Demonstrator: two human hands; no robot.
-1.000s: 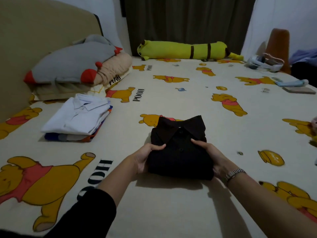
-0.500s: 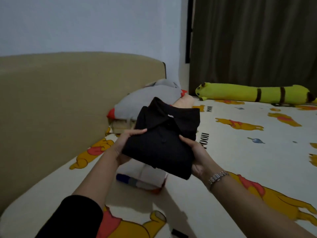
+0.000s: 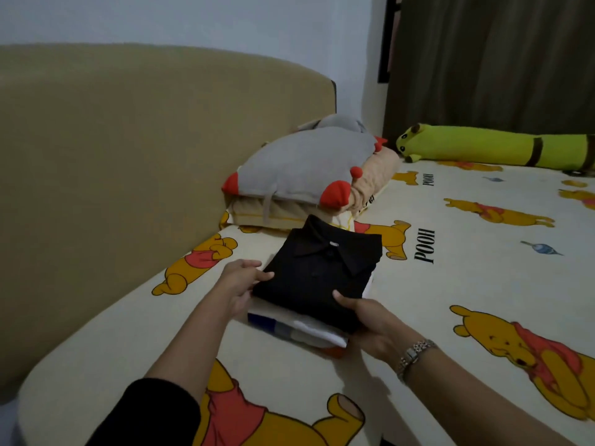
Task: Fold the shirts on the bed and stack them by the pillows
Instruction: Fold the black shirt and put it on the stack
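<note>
A folded black collared shirt (image 3: 318, 272) lies on top of a stack of folded shirts (image 3: 299, 333), white with blue and orange edges showing. The stack sits on the bed just in front of the pillows (image 3: 302, 175). My left hand (image 3: 240, 284) holds the black shirt's left edge, thumb on top and fingers underneath. My right hand (image 3: 370, 320) grips its near right corner the same way, a metal watch on that wrist. Most of the stack is hidden under the black shirt.
A grey cushion with red corners lies on beige pillows against the tan headboard (image 3: 112, 188). A long yellow-green plush bolster (image 3: 495, 151) lies by the dark curtain. The bed sheet (image 3: 467, 284) has a yellow bear print.
The black shirt was lifted off the middle of the bed, carried left toward the headboard, and now rests on the stack by the pillows. Both hands still hold its sides.
</note>
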